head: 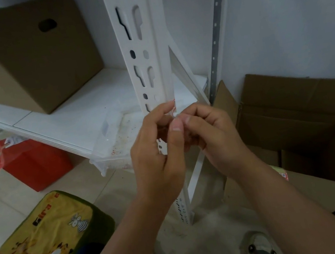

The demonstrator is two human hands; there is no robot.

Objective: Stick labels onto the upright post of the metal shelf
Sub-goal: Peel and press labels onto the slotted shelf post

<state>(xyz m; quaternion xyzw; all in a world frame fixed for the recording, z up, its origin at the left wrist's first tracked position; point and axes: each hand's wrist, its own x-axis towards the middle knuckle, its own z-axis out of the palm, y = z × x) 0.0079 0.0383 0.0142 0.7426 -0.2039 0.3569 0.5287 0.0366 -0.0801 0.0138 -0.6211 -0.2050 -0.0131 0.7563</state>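
The white slotted upright post (139, 50) of the metal shelf runs down the middle of the view. In front of it, at shelf height, my left hand (157, 150) and my right hand (211, 133) meet with fingertips pinched together. Between them sits a small white label (173, 109) with red print, mostly hidden by my fingers. Both hands pinch it close to the post's front edge. I cannot tell whether the label touches the post.
A white shelf board (55, 120) carries a brown cardboard box (25, 55) and a clear plastic tray (117, 134). A red bag (29, 164) and a yellow cushion (40, 245) lie on the floor at left. Open cardboard boxes (307, 126) stand at right.
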